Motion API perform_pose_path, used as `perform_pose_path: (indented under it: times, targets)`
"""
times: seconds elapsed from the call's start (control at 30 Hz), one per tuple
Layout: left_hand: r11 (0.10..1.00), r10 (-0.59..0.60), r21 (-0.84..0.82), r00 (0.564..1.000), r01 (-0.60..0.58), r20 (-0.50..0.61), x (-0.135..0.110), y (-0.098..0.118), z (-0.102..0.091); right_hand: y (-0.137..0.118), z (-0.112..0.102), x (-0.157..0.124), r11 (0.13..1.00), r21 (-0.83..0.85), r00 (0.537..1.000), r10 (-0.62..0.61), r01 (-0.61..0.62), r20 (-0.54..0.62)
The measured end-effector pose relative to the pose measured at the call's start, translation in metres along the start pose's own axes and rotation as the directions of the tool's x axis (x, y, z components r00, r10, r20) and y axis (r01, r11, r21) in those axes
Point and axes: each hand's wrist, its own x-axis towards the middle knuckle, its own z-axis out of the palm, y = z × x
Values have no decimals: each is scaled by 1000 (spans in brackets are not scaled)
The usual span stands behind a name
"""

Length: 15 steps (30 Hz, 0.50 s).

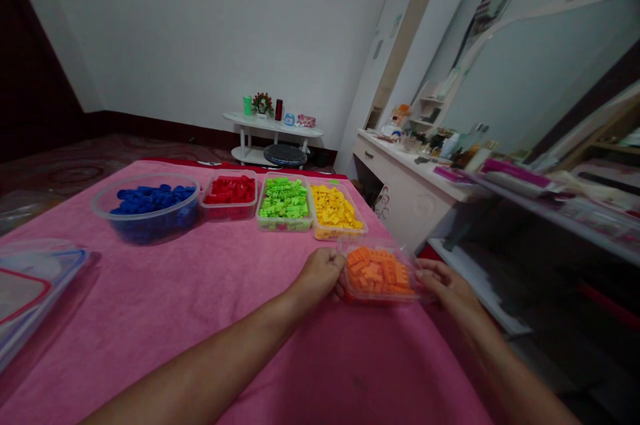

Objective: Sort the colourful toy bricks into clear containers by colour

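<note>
A clear plastic container point(383, 298) of orange building bricks point(377, 270) is between my two hands at the right side of the pink cloth. My left hand point(323, 271) grips its left end, fingers closed on the rim. At the opposite end, my right hand point(447, 288) pinches the container's side between thumb and fingers. Just behind it stands a clear container of yellow bricks point(336, 207). Green bricks point(285, 198), red bricks point(230, 190) and blue pieces point(155, 199) fill further clear containers in a row to the left; the blue one is a round bowl.
Pink cloth point(200, 291) covers the surface under the containers. Clear plastic lids point(40, 278) with blue and red edges lie at the left. A white dressing table point(400, 171) with a mirror is at the right. A small white stand point(273, 125) is against the back wall.
</note>
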Motion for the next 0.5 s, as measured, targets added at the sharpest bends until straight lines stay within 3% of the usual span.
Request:
perform_pose_path:
  times: [0.27, 0.43, 0.5]
  targets:
    - [997, -75, -25, 997, 76, 17, 0, 7, 1, 15, 2, 10, 968, 245, 998, 53, -61, 38]
    - [987, -54, -146, 995, 66, 81, -4, 4, -2, 9, -2, 3, 972, 229, 998, 42, -51, 46]
    - [972, -30, -226, 990, 60, 135, -9, 4, -3, 7, -8, 1, 990, 142, 1000, -18, 15, 15]
